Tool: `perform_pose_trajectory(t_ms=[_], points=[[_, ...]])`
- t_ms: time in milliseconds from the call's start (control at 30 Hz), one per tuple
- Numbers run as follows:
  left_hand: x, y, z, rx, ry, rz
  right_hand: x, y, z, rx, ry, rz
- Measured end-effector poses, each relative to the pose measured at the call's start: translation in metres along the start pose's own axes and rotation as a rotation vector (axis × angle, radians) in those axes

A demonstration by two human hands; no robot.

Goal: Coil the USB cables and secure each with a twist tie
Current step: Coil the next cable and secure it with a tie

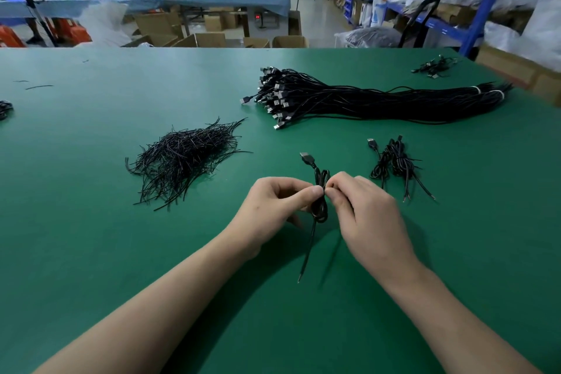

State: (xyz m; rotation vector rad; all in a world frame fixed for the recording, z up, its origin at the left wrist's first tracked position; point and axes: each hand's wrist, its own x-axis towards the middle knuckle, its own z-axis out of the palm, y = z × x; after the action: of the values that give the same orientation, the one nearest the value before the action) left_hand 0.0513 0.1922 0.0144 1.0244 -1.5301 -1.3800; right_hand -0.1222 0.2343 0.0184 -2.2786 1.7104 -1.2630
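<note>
A coiled black USB cable [321, 208] hangs between my two hands above the green table [91, 191]. Its plug sticks up and away from me, and its bare tail trails down toward me. My left hand [273, 209] pinches the coil's middle from the left. My right hand [364, 215] pinches the same spot from the right, fingertips touching the left thumb. A twist tie at the pinch point is hidden by my fingers. A heap of black twist ties [185, 158] lies to the left. A big bundle of uncoiled USB cables [379, 99] lies at the back right.
Two coiled, tied cables [394, 161] lie just right of my hands. A few more cables [434, 67] sit at the far right corner, and another [4, 108] at the left edge. Loose ties [39, 87] lie far left. Boxes and blue shelving stand beyond the table.
</note>
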Motion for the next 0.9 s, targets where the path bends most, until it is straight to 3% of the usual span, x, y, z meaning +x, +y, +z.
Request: perform_pose_trajectory(t_ms=[100, 167, 333, 400, 533, 700, 900], points=[[0.001, -0.002, 0.002, -0.019, 0.02, -0.007, 0.001, 0.0, 0.001, 0.07, -0.076, 0.055], [0.001, -0.003, 0.003, 0.088, 0.07, 0.074, 0.003, 0.002, 0.002, 0.233, -0.131, 0.187], [-0.003, 0.0, 0.004, 0.403, 0.141, 0.414, 0.003, 0.006, -0.002, 1.033, -0.322, 0.654], [-0.002, 0.0, 0.004, 0.356, 0.136, 0.389, 0.003, 0.005, -0.002, 1.152, -0.321, 0.707], [0.002, -0.003, 0.004, 0.04, 0.129, 0.185, 0.002, -0.002, 0.003, 0.841, -0.202, 0.536], [0.005, -0.004, 0.001, -0.173, 0.159, 0.122, 0.002, -0.01, 0.008, 0.559, -0.134, 0.407], [0.006, -0.004, 0.001, -0.196, 0.14, 0.089, 0.013, -0.012, 0.006, 0.422, -0.152, 0.381]])
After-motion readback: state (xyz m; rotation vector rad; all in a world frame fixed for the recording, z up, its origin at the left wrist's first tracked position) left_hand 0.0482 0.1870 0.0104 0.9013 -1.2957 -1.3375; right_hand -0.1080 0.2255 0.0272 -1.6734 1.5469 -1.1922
